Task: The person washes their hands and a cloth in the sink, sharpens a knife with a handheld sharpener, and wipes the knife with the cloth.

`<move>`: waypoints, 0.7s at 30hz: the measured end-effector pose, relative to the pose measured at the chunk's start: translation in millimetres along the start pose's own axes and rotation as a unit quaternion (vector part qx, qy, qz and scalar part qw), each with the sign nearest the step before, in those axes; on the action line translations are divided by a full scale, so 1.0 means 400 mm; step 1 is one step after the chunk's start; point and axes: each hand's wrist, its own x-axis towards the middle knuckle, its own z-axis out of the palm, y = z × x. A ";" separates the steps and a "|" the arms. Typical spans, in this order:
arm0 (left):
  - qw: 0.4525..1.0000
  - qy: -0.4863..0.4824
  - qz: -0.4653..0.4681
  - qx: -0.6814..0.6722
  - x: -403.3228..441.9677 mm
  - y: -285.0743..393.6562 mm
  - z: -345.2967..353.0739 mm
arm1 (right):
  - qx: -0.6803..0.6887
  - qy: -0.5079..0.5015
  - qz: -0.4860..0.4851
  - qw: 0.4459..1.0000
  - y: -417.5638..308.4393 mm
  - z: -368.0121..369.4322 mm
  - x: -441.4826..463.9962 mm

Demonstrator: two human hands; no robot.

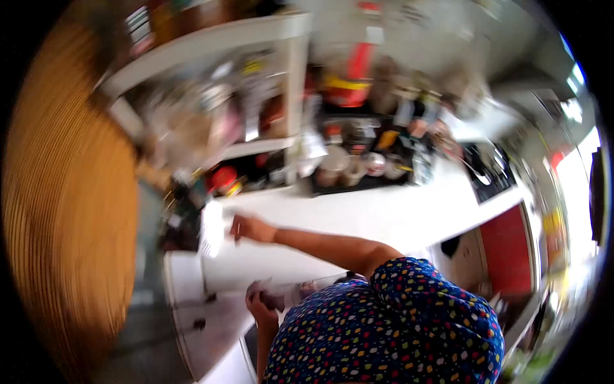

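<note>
My right hand (pixel 251 228) reaches out over the white counter (pixel 339 221) at the left end of it. Its fingers look curled, and blur hides whether anything small is in them. Just beyond the fingertips is a bright white patch with faint stripes (pixel 210 229), too blurred to name. Lower down, near my body, my left hand (pixel 258 302) is closed around a brownish, soft-looking thing (pixel 274 301) whose kind I cannot make out. A blue sleeve with coloured dots (pixel 416 288) covers my right upper arm.
A white shelf (pixel 288 96) with bags and packets stands behind the counter. Several jars (pixel 336 160) fill a dark tray (pixel 358 185) at the back. A red-lidded container (pixel 224 178) is near the shelf. At left is a ribbed brown surface (pixel 70 192); a red panel (pixel 508 249) is right.
</note>
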 end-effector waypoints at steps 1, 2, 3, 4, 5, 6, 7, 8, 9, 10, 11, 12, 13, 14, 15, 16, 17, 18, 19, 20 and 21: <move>0.977 -0.074 0.114 0.165 -0.025 0.014 0.055 | -0.115 -0.040 -0.024 0.992 -0.046 -0.027 -0.102; 0.911 -0.166 0.230 0.299 0.009 0.001 0.097 | -0.148 -0.044 0.020 0.988 -0.103 -0.063 -0.193; 0.954 -0.113 0.137 0.242 0.046 -0.021 0.104 | -0.173 -0.056 0.086 0.980 -0.087 -0.092 -0.257; 0.979 -0.047 0.041 0.197 0.084 -0.043 0.123 | -0.185 -0.068 0.151 0.969 -0.065 -0.117 -0.320; 0.949 -0.138 0.084 0.270 0.070 -0.022 0.189 | -0.186 -0.033 0.169 0.967 -0.041 -0.136 -0.381; 0.906 -0.234 0.128 0.329 0.061 0.001 0.253 | -0.188 0.002 0.187 0.964 -0.022 -0.151 -0.433; 0.891 -0.230 0.257 0.294 0.188 -0.064 0.211 | -0.168 0.054 0.195 0.965 -0.015 -0.166 -0.481; 0.877 -0.291 0.286 0.253 0.235 -0.083 0.249 | -0.158 0.121 0.177 0.964 0.007 -0.181 -0.520; 0.882 -0.253 0.291 0.270 0.240 -0.113 0.296 | -0.156 0.167 0.175 0.958 0.015 -0.203 -0.575; 0.884 -0.221 0.297 0.284 0.272 -0.128 0.333 | -0.159 0.217 0.172 0.948 0.019 -0.206 -0.601; 0.828 -0.231 0.343 0.378 0.349 -0.157 0.354 | -0.150 0.257 0.188 0.936 0.034 -0.227 -0.636; 0.758 -0.238 0.397 0.460 0.410 -0.184 0.380 | -0.141 0.294 0.199 0.924 0.034 -0.239 -0.672; 0.725 -0.279 0.413 0.476 0.419 -0.226 0.436 | -0.146 0.323 0.207 0.912 0.033 -0.252 -0.708; 0.713 -0.319 0.401 0.479 0.472 -0.287 0.464 | -0.156 0.346 0.217 0.899 0.044 -0.263 -0.741; 0.740 -0.348 0.304 0.489 0.563 -0.368 0.473 | -0.167 0.376 0.236 0.880 0.054 -0.272 -0.777; 0.757 -0.373 0.201 0.497 0.649 -0.449 0.495 | -0.181 0.404 0.258 0.859 0.069 -0.272 -0.784; 0.760 -0.412 0.117 0.490 0.664 -0.523 0.529 | -0.167 0.436 0.271 0.842 0.071 -0.274 -0.819; 0.744 -0.434 0.108 0.497 0.647 -0.565 0.565 | -0.155 0.463 0.282 0.826 0.068 -0.275 -0.857; 0.705 -0.491 0.098 0.502 0.552 -0.591 0.618 | -0.163 0.512 0.277 0.797 0.061 -0.270 -0.888; 0.665 -0.544 0.090 0.504 0.438 -0.609 0.669 | -0.121 0.548 0.285 0.777 0.057 -0.274 -0.928; 0.640 -0.622 0.019 0.451 0.311 -0.611 0.717 | -0.158 0.596 0.289 0.732 0.063 -0.273 -0.964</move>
